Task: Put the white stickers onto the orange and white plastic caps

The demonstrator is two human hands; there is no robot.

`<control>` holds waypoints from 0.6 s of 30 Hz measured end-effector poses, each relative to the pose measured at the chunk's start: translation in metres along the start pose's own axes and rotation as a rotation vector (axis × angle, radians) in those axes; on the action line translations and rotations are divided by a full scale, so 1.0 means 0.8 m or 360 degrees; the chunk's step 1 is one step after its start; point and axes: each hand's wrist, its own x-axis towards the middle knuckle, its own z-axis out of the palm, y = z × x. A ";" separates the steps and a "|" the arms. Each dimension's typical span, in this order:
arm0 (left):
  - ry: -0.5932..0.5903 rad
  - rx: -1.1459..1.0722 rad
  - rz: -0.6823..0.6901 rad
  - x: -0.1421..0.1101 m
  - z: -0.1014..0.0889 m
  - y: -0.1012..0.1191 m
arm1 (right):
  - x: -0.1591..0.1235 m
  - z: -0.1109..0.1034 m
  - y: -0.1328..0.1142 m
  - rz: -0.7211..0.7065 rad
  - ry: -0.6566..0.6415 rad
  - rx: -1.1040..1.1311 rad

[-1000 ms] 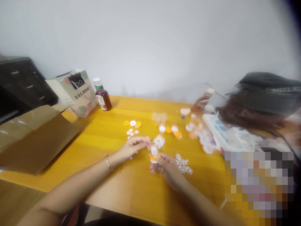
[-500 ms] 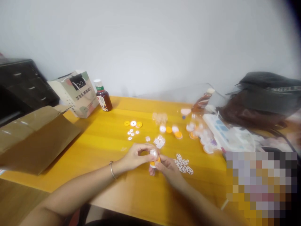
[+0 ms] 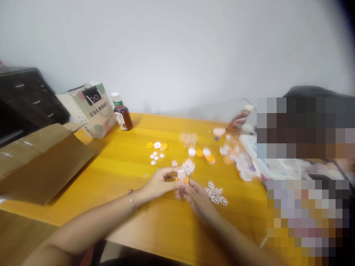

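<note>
Between my two hands is a small clear plastic piece with an orange, cap-like base (image 3: 182,178), held above the table; its exact kind is too blurred to tell. My left hand (image 3: 163,181) grips it from the left, with thumb and fingers closed around it. From the right and below, my right hand (image 3: 195,195) pinches the orange part. Just beyond the hands lies a pile of white cut-out plastic pieces (image 3: 189,168), with a single square one (image 3: 174,163) beside it. White perforated oval pieces (image 3: 215,194) lie in a heap right of my right hand.
Small white discs (image 3: 156,157) and yellow and white rings (image 3: 157,145) lie left of centre. Orange and white caps (image 3: 199,152) and clear cups (image 3: 189,139) sit farther back. A dark bottle (image 3: 122,114), paper bag (image 3: 95,112) and cardboard box (image 3: 47,162) stand left; an amber bottle (image 3: 238,120) stands right.
The piece with the orange base has tilted and risen slightly in my hands. The fingers of my right hand have shifted up around its base.
</note>
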 end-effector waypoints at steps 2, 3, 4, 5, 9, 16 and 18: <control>0.0080 -0.0002 0.0037 -0.001 0.002 -0.006 | 0.000 0.002 0.001 -0.0007 -0.0012 0.0016; 0.0119 -0.0011 0.0052 -0.001 0.004 -0.009 | 0.000 0.002 0.002 -0.0013 -0.0021 0.0029; 0.0148 -0.0020 0.0055 -0.002 0.006 -0.012 | 0.000 0.003 0.003 -0.0014 -0.0031 0.0045; 0.0161 -0.0028 0.0049 -0.003 0.007 -0.014 | 0.000 0.004 0.004 -0.0009 -0.0035 0.0064; 0.0094 -0.0034 -0.0022 -0.008 0.014 -0.011 | -0.003 0.008 0.004 0.0195 -0.0084 0.0235; 0.0144 0.0174 0.0148 -0.013 0.019 0.005 | -0.010 0.017 -0.002 0.0534 -0.0322 0.0572; 0.0112 0.0136 0.0043 -0.014 0.017 0.000 | -0.010 0.016 0.001 0.0459 -0.0262 0.0499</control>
